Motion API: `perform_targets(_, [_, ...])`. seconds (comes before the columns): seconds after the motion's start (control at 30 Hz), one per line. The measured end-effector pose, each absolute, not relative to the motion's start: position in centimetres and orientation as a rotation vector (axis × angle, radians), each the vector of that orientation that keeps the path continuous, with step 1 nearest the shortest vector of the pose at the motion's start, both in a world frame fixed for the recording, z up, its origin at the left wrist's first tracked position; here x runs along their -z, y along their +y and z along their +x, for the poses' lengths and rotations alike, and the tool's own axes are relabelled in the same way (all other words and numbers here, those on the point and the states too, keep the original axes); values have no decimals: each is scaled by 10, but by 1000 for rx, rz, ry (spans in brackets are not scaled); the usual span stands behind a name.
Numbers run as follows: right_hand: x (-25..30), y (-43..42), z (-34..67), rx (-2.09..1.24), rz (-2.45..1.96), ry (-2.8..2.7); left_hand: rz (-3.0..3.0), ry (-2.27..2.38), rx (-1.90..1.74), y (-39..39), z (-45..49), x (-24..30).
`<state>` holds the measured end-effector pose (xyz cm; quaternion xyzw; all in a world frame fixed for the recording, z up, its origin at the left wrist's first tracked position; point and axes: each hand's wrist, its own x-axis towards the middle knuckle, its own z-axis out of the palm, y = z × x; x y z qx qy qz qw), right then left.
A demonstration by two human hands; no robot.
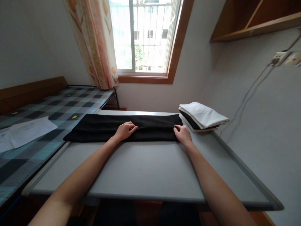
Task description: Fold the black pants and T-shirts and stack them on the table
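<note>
A long black cloth point(98, 127), folded into a flat strip, lies across the far part of the white table; I cannot tell what kind of garment it is, if any. My left hand point(125, 130) rests on it near the middle, with thumb and fingers pinched together on the fabric. At the strip's right end is my right hand point(183, 133), its fingers closed on the cloth by the edge. Just beyond that hand sits a stack of folded white and black cloths point(203, 114).
The white table point(145, 169) has a raised rim and meets a wall on the right. To the left, a bed with a checked cover point(58, 108) holds some papers point(28, 133). A curtain point(98, 44) hangs beside the window. A shelf point(254, 26) juts out at upper right.
</note>
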<state>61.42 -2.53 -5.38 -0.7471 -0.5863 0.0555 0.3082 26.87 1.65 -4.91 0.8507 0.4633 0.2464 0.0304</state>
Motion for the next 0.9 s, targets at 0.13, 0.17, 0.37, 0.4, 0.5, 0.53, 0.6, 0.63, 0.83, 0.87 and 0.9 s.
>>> perform_targets(0.13, [53,-31,602,226,-1813,-1644,2472,1717,-839,27,250,49])
perform_targets(0.17, [52,-32,597,283,-1757,-1678,2477,1789,-816,30,245,51])
perform_targets(0.37, [43,-25,552,312,-1529,-1982,2403,2022,-332,37,238,63])
perform_targets(0.4, [41,-21,543,284,-1509,-2028,2399,2017,-276,38,239,64])
perform_targets(0.5, [35,-1,518,217,-1478,-2118,2387,1999,-207,38,239,63])
perform_targets(0.53, [33,8,511,203,-1486,-2136,2385,1996,-205,37,239,63])
perform_targets(0.6, [32,25,503,176,-1543,-2170,2388,1993,-212,37,238,63])
perform_targets(0.63, [33,33,502,157,-1590,-2188,2389,1991,-215,37,237,63])
perform_targets(0.83, [50,62,513,-173,-1935,-2281,2344,2009,-211,39,237,61])
perform_targets(0.87, [52,63,516,-216,-1959,-2286,2330,2019,-203,39,237,61])
perform_targets(0.9, [53,64,519,-241,-1968,-2292,2317,2026,-194,38,237,61])
